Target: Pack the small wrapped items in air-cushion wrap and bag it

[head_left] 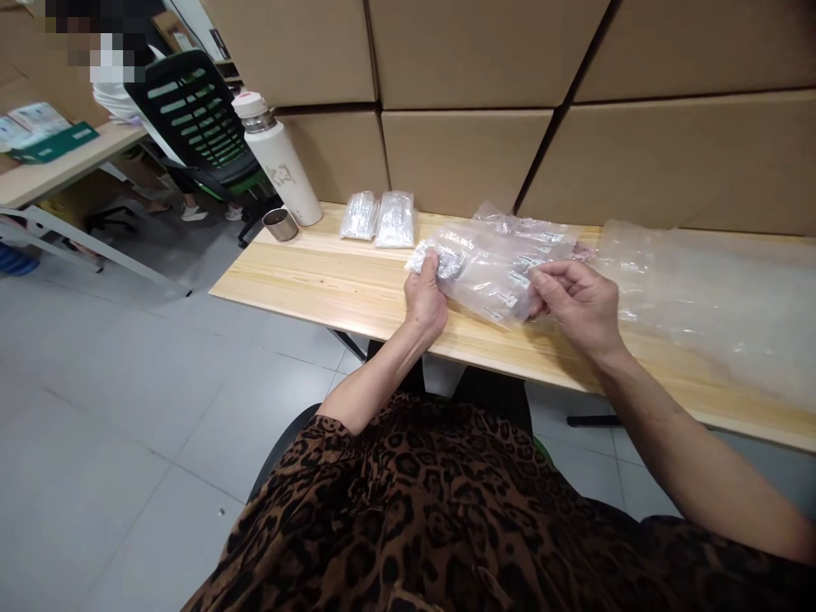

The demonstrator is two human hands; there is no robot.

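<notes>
Left hand: my left hand (426,299) grips the crinkled silvery packet (450,263), thumb pressed on top, the other fingers mostly hidden under it.
Right hand: my right hand (581,308) pinches the edge of the clear plastic bag (479,270) between thumb and forefinger, the remaining fingers curled in.
Bag: stretched between my two hands, above the wooden table (299,285); whether the packet is inside it I cannot tell.
Right of my fingers: flat plastic sleeves (720,306) spread over the tabletop.
Beyond my left fingers: two wrapped packets (395,219) side by side; farther left, a steel cup (280,225) beside a white vacuum flask (286,174).
Behind all these: stacked cardboard boxes (468,161) wall off the far edge.
Far left: a mesh-backed chair (195,106).
Print: small dark marks on the bag, too tiny to read.
</notes>
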